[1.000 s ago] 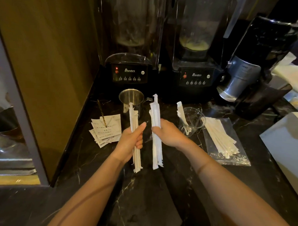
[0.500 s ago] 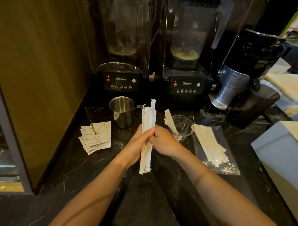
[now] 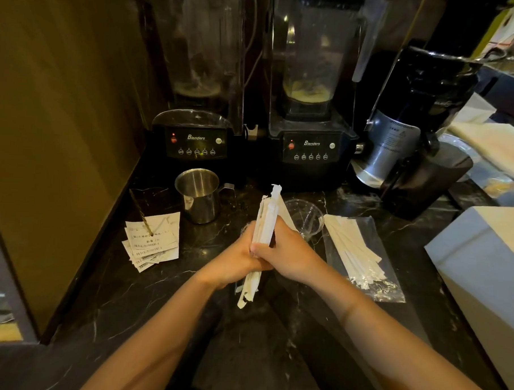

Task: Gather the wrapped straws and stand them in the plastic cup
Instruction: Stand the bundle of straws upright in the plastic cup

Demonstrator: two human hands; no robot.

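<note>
A bundle of white paper-wrapped straws (image 3: 267,219) stands nearly upright above the dark marble counter. My left hand (image 3: 235,257) and my right hand (image 3: 288,255) are pressed together around its middle, both gripping it. The bundle's lower ends stick out below my hands. Just behind my right hand stands the clear plastic cup (image 3: 306,219), with what looks like one wrapped straw leaning in it, partly hidden by the bundle. More wrapped straws (image 3: 352,252) lie in a heap on a clear plastic bag to the right.
A steel jug (image 3: 198,193) stands behind and left of my hands. Paper slips (image 3: 153,240) lie at the left by a wooden wall. Two black blenders (image 3: 311,147) and a black machine (image 3: 413,160) line the back. A pale box (image 3: 488,264) sits at the right.
A second ago each hand held its own batch of straws apart. The hands came together and merged them into one bundle, which now sits a little tighter between both hands.
</note>
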